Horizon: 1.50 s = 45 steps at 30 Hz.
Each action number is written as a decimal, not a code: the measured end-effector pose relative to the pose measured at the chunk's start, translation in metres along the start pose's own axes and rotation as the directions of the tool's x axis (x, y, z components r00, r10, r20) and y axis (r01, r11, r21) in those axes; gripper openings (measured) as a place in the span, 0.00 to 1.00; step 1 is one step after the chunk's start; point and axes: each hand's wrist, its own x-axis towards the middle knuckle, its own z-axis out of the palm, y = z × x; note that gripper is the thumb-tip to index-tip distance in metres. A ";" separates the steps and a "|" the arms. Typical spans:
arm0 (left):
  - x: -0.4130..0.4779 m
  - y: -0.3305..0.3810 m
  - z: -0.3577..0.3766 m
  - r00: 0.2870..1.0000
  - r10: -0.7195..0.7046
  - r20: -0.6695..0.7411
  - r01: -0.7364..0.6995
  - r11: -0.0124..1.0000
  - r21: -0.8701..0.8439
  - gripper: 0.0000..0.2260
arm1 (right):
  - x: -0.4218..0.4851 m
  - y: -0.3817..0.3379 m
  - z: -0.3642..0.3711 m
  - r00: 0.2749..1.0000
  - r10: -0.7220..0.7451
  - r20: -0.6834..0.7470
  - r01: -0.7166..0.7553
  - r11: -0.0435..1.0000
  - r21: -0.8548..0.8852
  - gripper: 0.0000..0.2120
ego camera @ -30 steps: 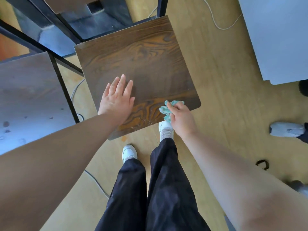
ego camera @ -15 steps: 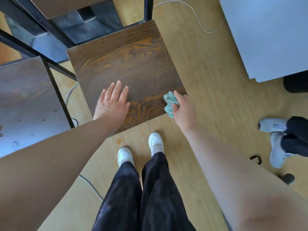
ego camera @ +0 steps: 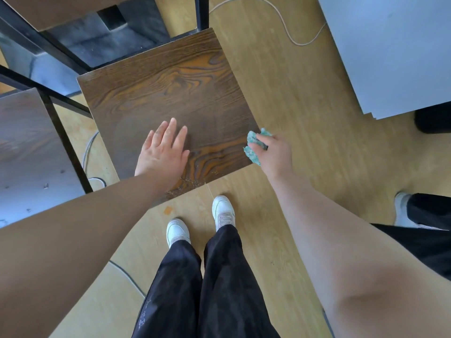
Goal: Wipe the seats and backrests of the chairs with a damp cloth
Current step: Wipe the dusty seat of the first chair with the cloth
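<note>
As I stand over it, the pale wood-look floor (ego camera: 305, 106) lies under everything.
Grey panel (ego camera: 390, 50): upper right, well apart from the chair.
Chair seat (ego camera: 170, 93): square, dark wood grain, black metal frame, just ahead of my white shoes (ego camera: 223, 212).
My left hand (ego camera: 162, 152): flat on the seat's near part, fingers straight.
My right hand (ego camera: 275, 154): fingers curled round the cloth at the seat's right edge, near the front corner.
Cloth (ego camera: 252, 145): teal, bunched, touching that edge.
Crumbs (ego camera: 190, 184): scattered along the seat's front edge, beside my left wrist.
</note>
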 end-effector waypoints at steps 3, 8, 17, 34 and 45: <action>0.003 0.000 0.001 1.000 0.002 0.008 -0.002 1.000 0.003 0.26 | -0.003 0.001 0.006 0.999 0.009 -0.050 -0.008 1.000 0.030 0.15; 0.002 -0.007 0.001 1.000 -0.008 -0.004 0.008 1.000 -0.014 0.26 | -0.012 -0.009 0.019 0.998 0.005 -0.061 -0.002 0.999 0.040 0.14; -0.024 -0.039 0.011 0.996 -0.085 -0.002 0.085 0.994 -0.071 0.26 | -0.043 -0.040 0.051 0.992 -0.125 0.029 0.127 0.987 -0.102 0.17; -0.094 -0.110 0.040 0.969 -0.248 -0.021 0.241 0.956 -0.166 0.25 | -0.129 -0.081 0.134 0.894 -0.380 0.238 0.418 0.898 -0.136 0.15; -0.114 -0.124 0.048 0.958 -0.287 -0.026 0.278 0.944 -0.175 0.25 | -0.159 -0.114 0.174 0.804 -0.416 0.425 0.476 0.878 -0.042 0.13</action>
